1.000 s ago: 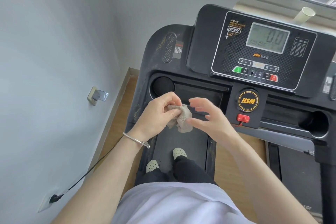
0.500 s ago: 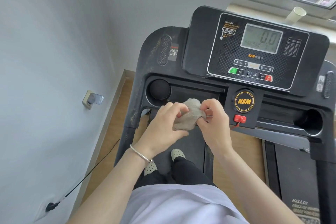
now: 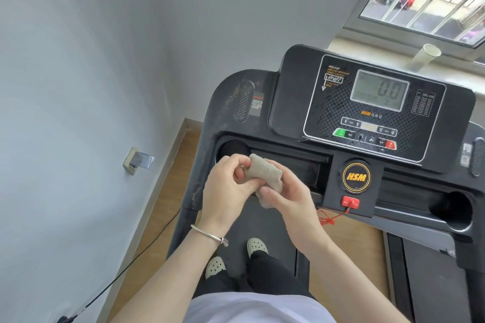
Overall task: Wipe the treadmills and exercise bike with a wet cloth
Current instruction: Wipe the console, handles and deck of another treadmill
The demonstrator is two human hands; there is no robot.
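I stand on the belt of a black treadmill [image 3: 210,123] and face its console [image 3: 372,107], whose grey display reads 0.0. A small beige cloth [image 3: 265,173] is bunched between both hands, in the air just in front of the console tray. My left hand [image 3: 225,191], with a silver bangle on the wrist, pinches the cloth's left end. My right hand [image 3: 288,191] curls its fingers under and around the right part. The cloth touches no part of the treadmill. The left handrail is dusty and speckled.
A wall runs close on the left with a socket cover [image 3: 137,160] and a power cable [image 3: 136,254] along the wooden floor. A second treadmill [image 3: 433,280] stands at the right. A paper cup [image 3: 425,56] sits on the window sill. A red safety key [image 3: 350,202] hangs below the HSM badge.
Both hands have closed together on the cloth and folded it into a tighter bundle. My head has tilted up, so the console sits lower in the frame.
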